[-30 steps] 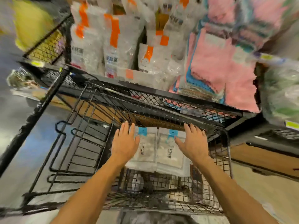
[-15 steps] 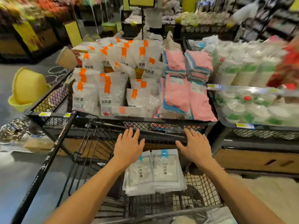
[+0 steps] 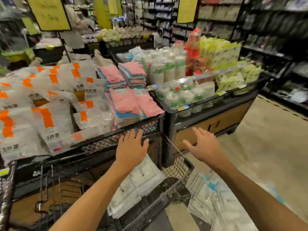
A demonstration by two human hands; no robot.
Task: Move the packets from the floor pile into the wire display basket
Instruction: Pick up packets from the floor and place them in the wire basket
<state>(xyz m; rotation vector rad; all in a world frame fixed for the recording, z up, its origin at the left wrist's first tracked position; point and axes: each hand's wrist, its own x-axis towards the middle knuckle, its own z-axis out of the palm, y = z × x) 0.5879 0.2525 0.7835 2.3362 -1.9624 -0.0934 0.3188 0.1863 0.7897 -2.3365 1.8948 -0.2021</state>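
Both hands are held apart with fingers spread and nothing is gripped. The left hand (image 3: 132,150) is raised above the wire display basket (image 3: 179,164), and a stack of packets (image 3: 138,185) is seen lying flat in the basket just below and behind its wrist. The right hand (image 3: 204,147) is held past the basket's right rim, over the floor side. Below and to the right of the right forearm, the floor pile (image 3: 215,200) of the same clear, white-filled packets is spread loosely, with blue tabs visible on some.

The packets are judged to be light, thin and floppy, wrapped in glossy film that is likely to slide, layer against layer. A single-edge pinch would probably let a bundle sag or fan out. A firmer hold is expected if several are squared together and taken from both long sides, thumbs on top and fingers underneath, so the stack is supported flat. Little risk of breakage is expected, though the film could snag on the wire mesh at the rim.
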